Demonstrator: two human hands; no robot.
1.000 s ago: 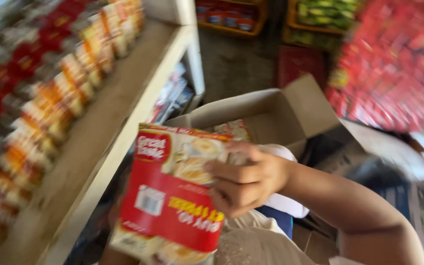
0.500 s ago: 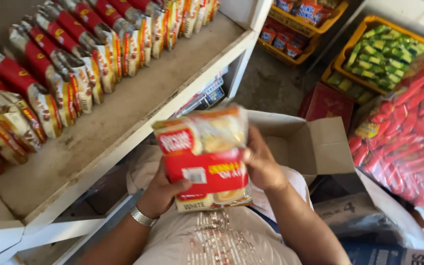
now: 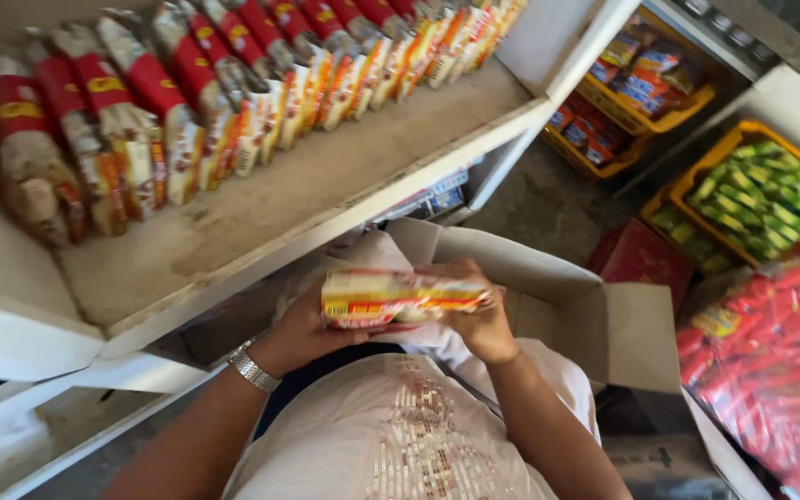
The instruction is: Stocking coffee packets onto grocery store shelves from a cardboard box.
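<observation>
I hold a red and yellow packet (image 3: 400,296) flat and edge-on in front of my chest, below the front edge of a white shelf (image 3: 344,218). My left hand (image 3: 312,329), with a metal watch at the wrist, grips the packet's left end from beneath. My right hand (image 3: 479,315) wraps over its right end. A row of similar red and yellow packets (image 3: 196,111) stands upright along the back of the shelf. An open cardboard box (image 3: 594,315) sits just behind my hands.
Yellow crates of green packets (image 3: 761,190) and blue-orange packets (image 3: 631,79) stand on the floor at right. Red packets (image 3: 770,370) hang or lie at the right edge. A red box (image 3: 636,255) sits beside the cardboard box. Bare shelf board lies in front of the standing packets.
The packet has turned from facing me upright to lying flat and edge-on, and it sits lower, near my chest. Both hands stay on it. My view has tilted toward the shelf.
</observation>
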